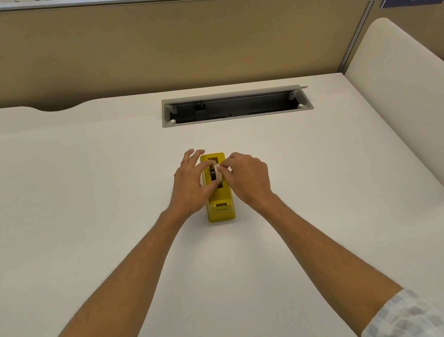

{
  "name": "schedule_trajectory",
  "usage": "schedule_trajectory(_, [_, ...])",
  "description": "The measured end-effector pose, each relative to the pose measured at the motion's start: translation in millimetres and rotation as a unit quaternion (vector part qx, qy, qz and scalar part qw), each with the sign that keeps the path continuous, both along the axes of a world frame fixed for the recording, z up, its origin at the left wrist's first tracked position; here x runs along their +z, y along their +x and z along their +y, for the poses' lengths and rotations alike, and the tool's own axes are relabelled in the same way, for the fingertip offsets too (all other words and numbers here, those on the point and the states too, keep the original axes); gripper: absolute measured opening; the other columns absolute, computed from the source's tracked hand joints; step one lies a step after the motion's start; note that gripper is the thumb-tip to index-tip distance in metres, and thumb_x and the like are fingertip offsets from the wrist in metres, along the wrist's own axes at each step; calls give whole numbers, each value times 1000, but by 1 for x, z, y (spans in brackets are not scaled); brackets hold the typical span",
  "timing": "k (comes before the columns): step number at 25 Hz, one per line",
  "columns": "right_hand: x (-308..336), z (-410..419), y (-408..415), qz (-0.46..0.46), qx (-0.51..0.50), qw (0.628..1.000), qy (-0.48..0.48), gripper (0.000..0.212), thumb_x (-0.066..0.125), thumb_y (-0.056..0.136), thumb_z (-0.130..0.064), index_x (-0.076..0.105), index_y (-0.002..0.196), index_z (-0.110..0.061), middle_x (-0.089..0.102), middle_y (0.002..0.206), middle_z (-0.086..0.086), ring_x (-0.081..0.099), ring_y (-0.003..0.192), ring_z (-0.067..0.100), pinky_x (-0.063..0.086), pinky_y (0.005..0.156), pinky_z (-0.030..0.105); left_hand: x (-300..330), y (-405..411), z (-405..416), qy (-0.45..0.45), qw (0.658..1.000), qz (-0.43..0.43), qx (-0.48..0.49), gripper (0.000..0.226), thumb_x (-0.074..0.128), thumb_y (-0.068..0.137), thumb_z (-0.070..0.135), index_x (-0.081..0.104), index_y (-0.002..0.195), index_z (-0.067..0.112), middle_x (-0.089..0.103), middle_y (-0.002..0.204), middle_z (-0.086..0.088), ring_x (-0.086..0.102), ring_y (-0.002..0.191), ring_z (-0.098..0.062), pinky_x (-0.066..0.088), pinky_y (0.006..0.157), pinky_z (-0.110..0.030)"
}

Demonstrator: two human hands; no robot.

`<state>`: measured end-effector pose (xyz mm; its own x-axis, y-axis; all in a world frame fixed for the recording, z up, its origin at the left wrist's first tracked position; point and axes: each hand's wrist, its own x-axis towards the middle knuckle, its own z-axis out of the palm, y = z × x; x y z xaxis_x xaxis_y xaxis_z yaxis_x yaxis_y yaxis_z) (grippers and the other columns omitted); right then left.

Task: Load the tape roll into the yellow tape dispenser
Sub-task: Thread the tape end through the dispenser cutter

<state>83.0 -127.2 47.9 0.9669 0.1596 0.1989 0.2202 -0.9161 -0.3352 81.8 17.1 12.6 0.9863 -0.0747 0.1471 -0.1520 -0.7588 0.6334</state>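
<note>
A yellow tape dispenser stands on the white desk, its cutter end toward me. A whitish tape roll with a dark core stands upright over the dispenser's open slot. My left hand grips the roll from the left, thumb and fingers around its side. On the roll's right edge, my right hand pinches with its fingertips. The lower part of the roll is hidden between my hands, so I cannot tell whether it rests in the slot.
An open grey cable tray is cut into the desk behind the dispenser. A tan partition closes the back, and a cream side divider stands at the right. Plants show above the partition.
</note>
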Motion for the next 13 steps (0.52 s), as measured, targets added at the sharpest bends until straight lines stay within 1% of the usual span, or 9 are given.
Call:
schedule_trajectory(3, [-1, 0, 2, 1, -2, 1000, -7, 29, 50, 98, -36, 73, 107, -19, 71, 102, -1, 66, 84, 17, 44, 68, 25, 3, 2, -2, 9, 1000, 22, 1, 52, 58, 88, 45, 49, 135, 24, 31, 155, 1, 14, 147, -19, 19, 115, -52])
schedule_trajectory(6, [-1, 0, 3, 4, 0, 1000, -4, 29, 50, 98, -36, 73, 106, -19, 71, 101, 0, 66, 83, 18, 47, 70, 27, 4, 3, -2, 28, 999, 39, -10, 48, 52, 91, 46, 51, 135, 24, 30, 155, 0, 13, 147, -21, 18, 115, -51])
schedule_trajectory(10, [0, 0, 6, 4, -1, 1000, -13, 31, 50, 98, -38, 73, 105, -19, 71, 98, 0, 66, 81, 18, 48, 69, 28, 4, 0, -2, 18, 999, 30, -10, 45, 56, 90, 43, 54, 132, 26, 34, 153, 0, 16, 146, -21, 21, 114, -50])
schedule_trajectory(13, [2, 1, 6, 9, 6, 1000, -4, 31, 51, 97, -40, 73, 106, -19, 71, 99, -1, 66, 81, 18, 50, 70, 30, 6, -1, -2, 11, 1000, 24, -7, 44, 60, 88, 42, 56, 128, 27, 37, 152, 0, 17, 146, -20, 22, 114, -51])
